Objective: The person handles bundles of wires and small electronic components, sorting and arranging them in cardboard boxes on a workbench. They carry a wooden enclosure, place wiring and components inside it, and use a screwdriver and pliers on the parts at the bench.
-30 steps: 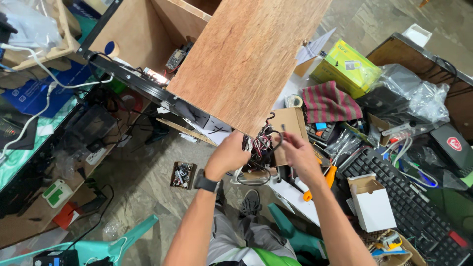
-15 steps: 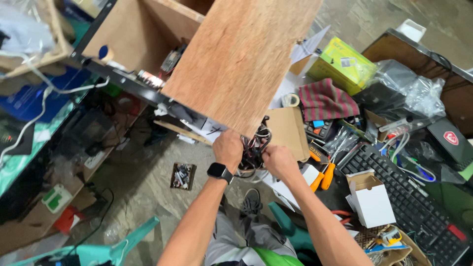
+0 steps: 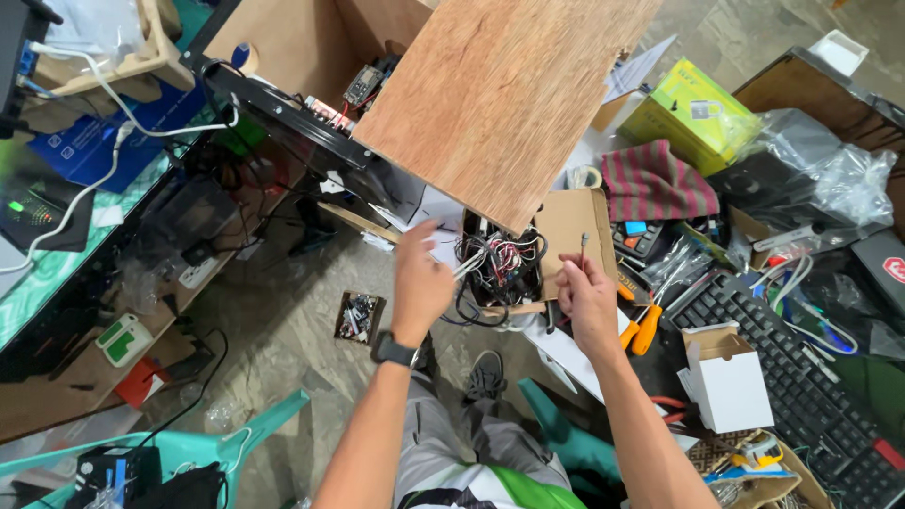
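Ideally the right hand (image 3: 586, 303) keeps pinching its thin wire (image 3: 583, 247) upright while the spread left hand (image 3: 421, 283) steadies the wire bundle (image 3: 495, 269) between them.

Left hand (image 3: 421, 278) reaches forward, fingers loose; right hand (image 3: 584, 300) pinched shut.

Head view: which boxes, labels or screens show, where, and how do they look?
Green box: upper right, rectangular, yellow-green with a white label.
White box: right of the right hand, small carton, flap open.
Blue sheet: upper left under a white cable, white marks.
Green-white card: floor, lower left, small rectangle.
Dark device: far left, one green light.
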The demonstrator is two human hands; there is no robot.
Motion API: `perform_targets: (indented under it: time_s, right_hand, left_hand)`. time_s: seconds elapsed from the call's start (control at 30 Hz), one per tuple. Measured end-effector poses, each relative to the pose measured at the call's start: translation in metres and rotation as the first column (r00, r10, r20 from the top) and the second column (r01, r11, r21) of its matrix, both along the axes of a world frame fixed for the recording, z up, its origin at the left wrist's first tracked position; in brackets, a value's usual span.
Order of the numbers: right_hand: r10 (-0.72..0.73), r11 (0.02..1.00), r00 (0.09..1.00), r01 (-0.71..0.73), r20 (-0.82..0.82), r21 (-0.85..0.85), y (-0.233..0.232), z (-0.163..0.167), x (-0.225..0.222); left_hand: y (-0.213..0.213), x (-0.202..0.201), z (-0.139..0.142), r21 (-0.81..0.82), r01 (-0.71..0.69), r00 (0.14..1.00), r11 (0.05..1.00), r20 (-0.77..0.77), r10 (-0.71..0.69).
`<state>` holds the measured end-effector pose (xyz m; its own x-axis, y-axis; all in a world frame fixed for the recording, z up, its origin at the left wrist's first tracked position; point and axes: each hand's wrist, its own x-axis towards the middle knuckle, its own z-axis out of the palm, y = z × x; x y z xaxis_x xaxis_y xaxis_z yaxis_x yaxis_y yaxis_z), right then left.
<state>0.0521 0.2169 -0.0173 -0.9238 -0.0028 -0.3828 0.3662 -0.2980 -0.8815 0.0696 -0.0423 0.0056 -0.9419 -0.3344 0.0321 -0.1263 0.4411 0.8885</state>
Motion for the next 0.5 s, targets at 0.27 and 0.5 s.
perform_targets:
  time_s: [0.27, 0.5]
  right_hand:
    - [-0.089, 0.995, 0.993, 0.092, 0.076, -0.027, 0.057, 0.011, 0.001]
    - [-0.070, 0.997, 0.977, 0.074, 0.200, -0.015, 0.082, 0.009, 0.011]
  left_hand:
    - [0.017, 0.042, -0.101, 0.566, -0.162, 0.923, 0.808, 0.377, -0.079]
    - [0.032, 0.050, -0.063, 0.563, 0.129, 0.896, 0.816, 0.286, -0.339]
